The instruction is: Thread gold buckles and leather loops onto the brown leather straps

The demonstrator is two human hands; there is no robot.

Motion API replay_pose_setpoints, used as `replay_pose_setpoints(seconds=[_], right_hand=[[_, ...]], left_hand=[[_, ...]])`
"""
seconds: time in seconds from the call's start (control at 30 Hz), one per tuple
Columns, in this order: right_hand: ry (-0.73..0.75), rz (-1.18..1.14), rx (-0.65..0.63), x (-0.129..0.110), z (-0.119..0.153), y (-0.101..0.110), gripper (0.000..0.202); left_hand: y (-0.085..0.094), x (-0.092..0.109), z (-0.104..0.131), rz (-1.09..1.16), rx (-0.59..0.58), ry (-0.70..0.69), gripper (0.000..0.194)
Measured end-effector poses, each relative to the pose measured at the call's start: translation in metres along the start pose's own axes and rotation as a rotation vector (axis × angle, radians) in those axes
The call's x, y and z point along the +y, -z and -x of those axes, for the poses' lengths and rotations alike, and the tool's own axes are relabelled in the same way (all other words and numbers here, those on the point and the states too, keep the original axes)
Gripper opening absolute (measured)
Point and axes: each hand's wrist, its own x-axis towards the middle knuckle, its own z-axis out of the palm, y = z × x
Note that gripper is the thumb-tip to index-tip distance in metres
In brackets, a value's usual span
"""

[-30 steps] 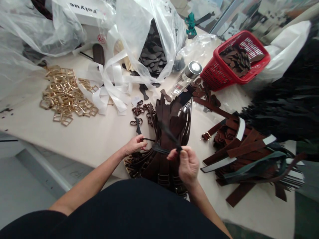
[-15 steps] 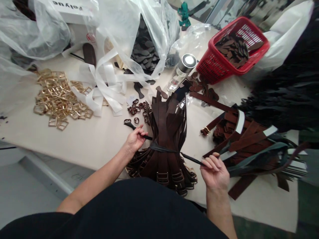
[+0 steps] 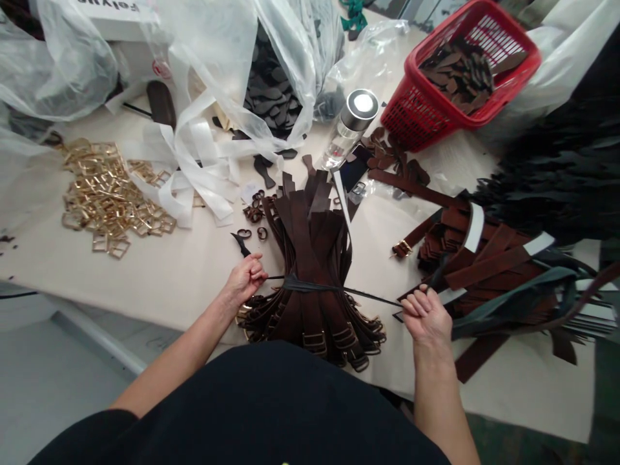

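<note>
A bundle of dark brown belts (image 3: 314, 258) lies in front of me, buckle ends toward my body and strap ends fanned away. Around its middle runs a black strip (image 3: 310, 284), stretched taut on both sides. My left hand (image 3: 247, 278) is closed on one end of the strip, left of the bundle; a loose tail sticks out above the fingers. On the right, my right hand (image 3: 426, 315) is a fist around the other end. Small brown leather loops (image 3: 256, 210) lie beyond my left hand.
Gold buckles (image 3: 113, 194) are heaped at the left, beside white ribbon (image 3: 186, 155). A glass bottle (image 3: 349, 129) stands behind the bundle, near a red basket (image 3: 416, 110) of brown leather pieces. More brown belts (image 3: 489, 258) are piled at the right.
Both hands have moved farther apart, the left to the left and the right to the right. The black strip is now thinner and tighter, and the bundle looks more pinched at its middle.
</note>
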Motion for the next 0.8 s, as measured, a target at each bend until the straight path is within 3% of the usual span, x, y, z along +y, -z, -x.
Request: replay_pose_setpoints(seconds=[0.2, 0.43, 0.63, 0.8], right_hand=[[0.001, 0.085, 0.037, 0.001, -0.026, 0.005, 0.02], [0.015, 0.127, 0.02, 0.002, -0.009, 0.011, 0.021], [0.132, 0.083, -0.042, -0.012, 0.05, -0.004, 0.025], [0.287, 0.204, -0.338, -0.001, 0.138, -0.054, 0.023]], left_hand=[[0.008, -0.002, 0.006, -0.1, 0.01, -0.038, 0.019], [0.014, -0.004, 0.019, -0.188, 0.0, -0.095, 0.019], [0.008, -0.013, 0.045, -0.272, -0.072, -0.254, 0.014], [-0.003, -0.034, 0.071, -0.621, -0.267, -0.549, 0.019]])
